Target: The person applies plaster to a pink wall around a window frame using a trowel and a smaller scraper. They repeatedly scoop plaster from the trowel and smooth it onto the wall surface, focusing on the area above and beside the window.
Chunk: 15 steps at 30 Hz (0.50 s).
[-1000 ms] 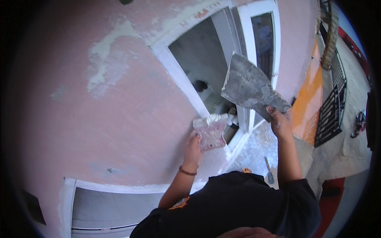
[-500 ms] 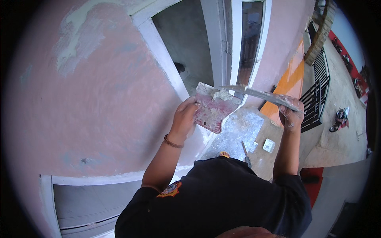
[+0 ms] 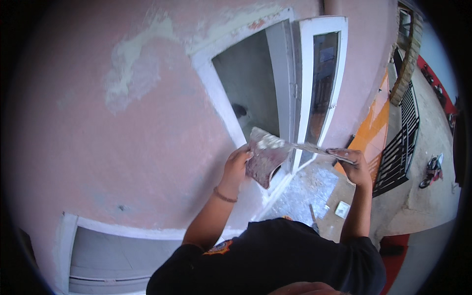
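My left hand is closed on the edge of a flat reddish mortar board smeared with grey-white residue. A lump of white putty lies along its upper part. Across from it, my right hand is wrapped round a putty knife; its flat blade is seen nearly edge-on and points left. The blade's tip is at the board's right edge, and blur hides whether they touch. Both hands are raised in front of the pink wall and a white window frame.
An open white casement juts out beside the window opening. Below are a stained sheet, a long-handled tool and a white container. To the right stand an orange panel, a black railing and a motorcycle.
The view has shifted, so the surroundings appear lower and further right. The board has tilted, and the putty knife's tip has moved from above the putty to the board's right edge.
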Motion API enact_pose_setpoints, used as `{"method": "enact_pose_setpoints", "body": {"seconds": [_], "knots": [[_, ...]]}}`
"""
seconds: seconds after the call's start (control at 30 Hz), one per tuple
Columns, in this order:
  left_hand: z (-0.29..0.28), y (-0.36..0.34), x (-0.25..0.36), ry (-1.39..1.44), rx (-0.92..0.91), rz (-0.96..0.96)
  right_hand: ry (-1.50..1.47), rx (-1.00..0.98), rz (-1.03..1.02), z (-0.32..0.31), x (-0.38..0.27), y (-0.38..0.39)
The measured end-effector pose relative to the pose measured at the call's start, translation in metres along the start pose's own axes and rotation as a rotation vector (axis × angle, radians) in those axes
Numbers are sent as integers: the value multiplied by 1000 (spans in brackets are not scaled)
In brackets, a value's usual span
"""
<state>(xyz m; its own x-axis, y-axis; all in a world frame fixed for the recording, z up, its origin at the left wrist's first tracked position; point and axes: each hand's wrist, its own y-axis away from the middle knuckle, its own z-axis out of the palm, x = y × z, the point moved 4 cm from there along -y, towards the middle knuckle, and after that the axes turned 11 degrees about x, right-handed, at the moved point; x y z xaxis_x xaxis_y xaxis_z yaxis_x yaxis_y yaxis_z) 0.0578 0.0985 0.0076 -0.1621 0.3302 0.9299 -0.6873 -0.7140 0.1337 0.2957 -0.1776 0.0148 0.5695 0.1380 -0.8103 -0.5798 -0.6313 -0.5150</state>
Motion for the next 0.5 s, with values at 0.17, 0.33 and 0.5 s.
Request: {"method": "enact_pose_setpoints", "body": {"seconds": [0.17, 0.33, 0.5], "knots": [[-21, 5, 2, -98, 87, 75, -238, 394, 141, 8, 7, -28], [-25, 27, -7, -83, 249, 11, 59, 456, -39, 14, -19, -100], [-32, 41, -16, 10, 368, -11, 130, 626, -288, 14, -62, -192]]}}
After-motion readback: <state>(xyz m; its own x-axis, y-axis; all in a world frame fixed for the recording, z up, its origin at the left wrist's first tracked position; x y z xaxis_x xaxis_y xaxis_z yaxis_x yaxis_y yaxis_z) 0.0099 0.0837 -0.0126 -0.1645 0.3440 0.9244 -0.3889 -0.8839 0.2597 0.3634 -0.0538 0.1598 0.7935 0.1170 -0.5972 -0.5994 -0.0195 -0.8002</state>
